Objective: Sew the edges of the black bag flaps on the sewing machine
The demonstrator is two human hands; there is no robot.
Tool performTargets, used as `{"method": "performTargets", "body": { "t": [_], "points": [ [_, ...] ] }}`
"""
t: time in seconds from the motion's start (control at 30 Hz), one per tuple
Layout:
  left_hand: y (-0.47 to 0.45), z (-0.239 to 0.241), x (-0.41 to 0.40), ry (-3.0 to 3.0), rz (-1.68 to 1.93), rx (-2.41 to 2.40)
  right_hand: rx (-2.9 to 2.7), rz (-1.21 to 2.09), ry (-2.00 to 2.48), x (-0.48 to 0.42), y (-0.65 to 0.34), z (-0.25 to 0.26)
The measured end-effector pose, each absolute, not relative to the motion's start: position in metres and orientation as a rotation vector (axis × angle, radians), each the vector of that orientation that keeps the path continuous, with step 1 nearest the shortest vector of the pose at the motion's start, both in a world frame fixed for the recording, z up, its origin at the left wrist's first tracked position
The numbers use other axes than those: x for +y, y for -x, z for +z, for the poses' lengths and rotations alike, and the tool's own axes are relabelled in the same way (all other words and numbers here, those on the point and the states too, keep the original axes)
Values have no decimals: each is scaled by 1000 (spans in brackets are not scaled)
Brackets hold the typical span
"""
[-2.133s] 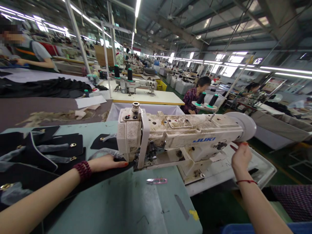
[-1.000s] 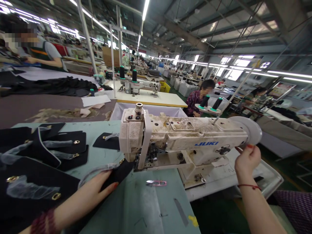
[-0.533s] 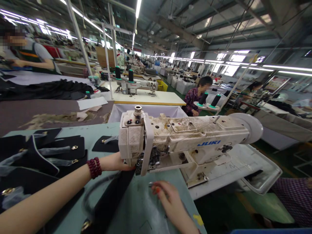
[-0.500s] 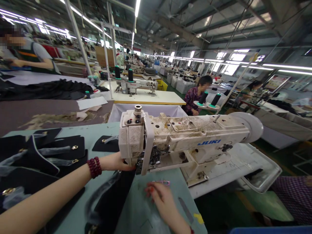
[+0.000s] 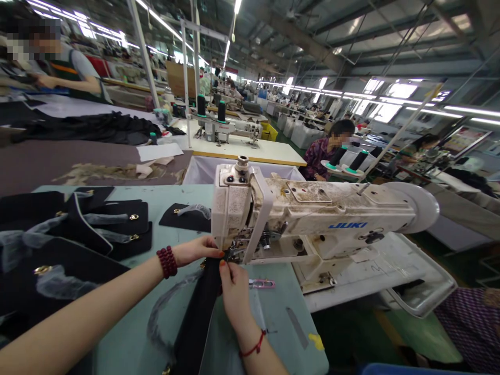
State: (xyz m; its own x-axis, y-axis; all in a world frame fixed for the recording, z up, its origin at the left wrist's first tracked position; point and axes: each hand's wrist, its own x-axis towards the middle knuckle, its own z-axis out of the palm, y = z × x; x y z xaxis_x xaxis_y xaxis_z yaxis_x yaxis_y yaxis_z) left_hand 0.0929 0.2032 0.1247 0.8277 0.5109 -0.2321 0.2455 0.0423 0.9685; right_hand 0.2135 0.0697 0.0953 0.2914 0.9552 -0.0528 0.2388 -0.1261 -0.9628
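Observation:
A worn white JUKI sewing machine point(image 5: 320, 216) stands on a pale green table point(image 5: 273, 323). A long black fabric strip point(image 5: 197, 317) runs from the table's front edge up under the machine's needle. My left hand point(image 5: 195, 250), with a dark red bead bracelet on its wrist, pinches the strip's far end right beside the needle. My right hand point(image 5: 232, 284), a red string on its wrist, rests on the strip just in front of the presser foot, fingers closed on the fabric. Small pink thread snips point(image 5: 261, 284) lie on the table right of my right hand.
Black bag panels with gold fittings point(image 5: 78, 234) are stacked at the left of the table. Two thread cones point(image 5: 349, 159) stand behind the machine. A person in a patterned top point(image 5: 324, 151) sits beyond. Another person point(image 5: 58, 67) works at a far left table.
My right hand left the machine's handwheel and came down to the fabric by the needle. My left hand moved the black strip under the presser foot and now pinches it there.

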Motion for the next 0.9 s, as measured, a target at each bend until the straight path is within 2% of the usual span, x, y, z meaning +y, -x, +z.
{"method": "performTargets", "body": {
  "t": [0.47, 0.9],
  "points": [
    [-92, 126, 173, -1459, 357, 729, -1122, 1142, 1410, 72, -237, 98],
    [-79, 131, 177, -1542, 377, 884, -1141, 1139, 1422, 62, -239, 102]
  ]
}}
